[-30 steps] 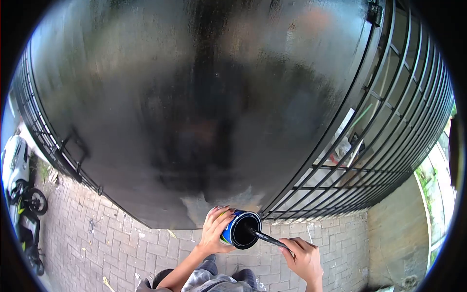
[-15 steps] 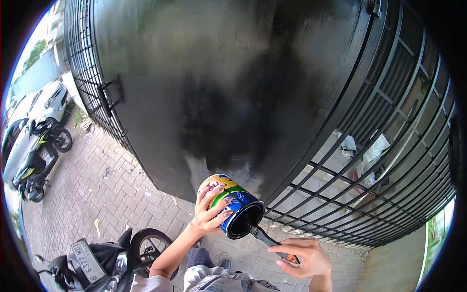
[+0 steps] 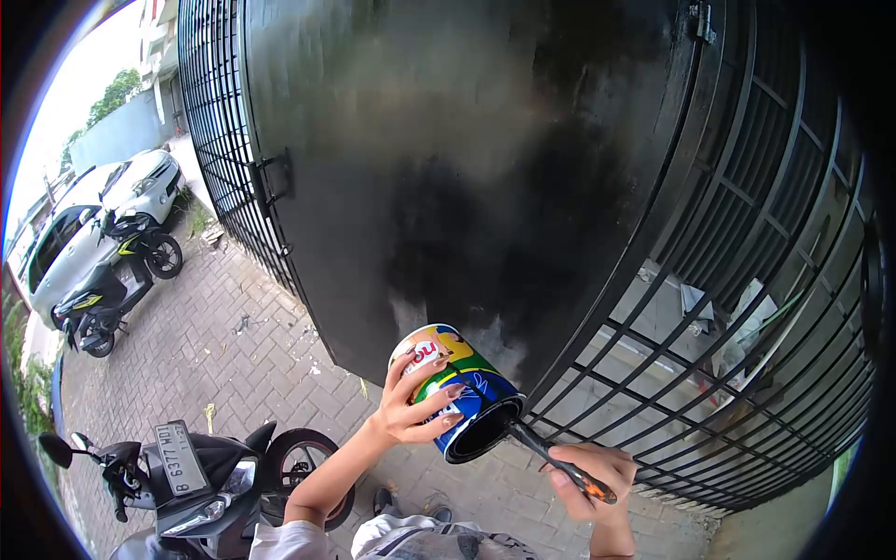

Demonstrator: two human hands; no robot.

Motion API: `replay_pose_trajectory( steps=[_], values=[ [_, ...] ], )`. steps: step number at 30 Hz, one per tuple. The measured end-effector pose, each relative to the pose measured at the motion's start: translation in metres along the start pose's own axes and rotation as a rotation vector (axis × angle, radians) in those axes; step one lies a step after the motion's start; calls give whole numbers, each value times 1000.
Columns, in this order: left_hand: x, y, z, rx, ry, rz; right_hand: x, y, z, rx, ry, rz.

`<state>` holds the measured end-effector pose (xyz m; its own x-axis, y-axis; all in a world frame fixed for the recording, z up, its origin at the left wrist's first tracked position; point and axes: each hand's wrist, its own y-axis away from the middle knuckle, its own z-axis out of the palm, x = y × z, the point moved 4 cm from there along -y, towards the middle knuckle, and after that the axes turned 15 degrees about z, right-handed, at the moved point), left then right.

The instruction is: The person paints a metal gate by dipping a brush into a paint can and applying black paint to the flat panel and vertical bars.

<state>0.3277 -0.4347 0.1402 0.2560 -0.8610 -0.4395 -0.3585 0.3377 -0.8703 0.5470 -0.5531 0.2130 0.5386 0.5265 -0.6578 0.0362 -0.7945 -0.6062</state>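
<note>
the can (image 3: 467,385) we hold is blue, green, yellow and red, with a dark rim and a black inside; it lies tilted, its mouth toward our right. it sits against our left hand (image 3: 416,399), whose fingers curve over its label, slightly apart from one another and clamped on its side; we cannot see the thumb. our right hand (image 3: 590,481) is closed around the tool (image 3: 558,461), dark with orange marks, its far end inside the can's mouth and hidden from us. just beyond the can we see the dark metal panel (image 3: 448,187) with pale patches low down, the barred section (image 3: 653,392) to our right, and the parked motorbike (image 3: 201,485) on our left.
</note>
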Motion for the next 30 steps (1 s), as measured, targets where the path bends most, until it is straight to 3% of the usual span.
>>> replay_pose_trajectory(
  steps=[6,9,15,23,30],
  values=[
    [-2,1,-19,-14,-45,85,-10,-7,11,-175,71,-105],
    [-3,9,-27,-20,-55,7,-3,-10,20,-190,-43,-50],
    [3,43,-22,-81,223,-318,-5,-27,50,-155,-60,149],
    [-19,71,-37,-158,251,-281,3,-53,113,-491,65,266],
    [-39,108,-58,-185,263,-366,16,-68,165,-522,-40,319]
  ],
)
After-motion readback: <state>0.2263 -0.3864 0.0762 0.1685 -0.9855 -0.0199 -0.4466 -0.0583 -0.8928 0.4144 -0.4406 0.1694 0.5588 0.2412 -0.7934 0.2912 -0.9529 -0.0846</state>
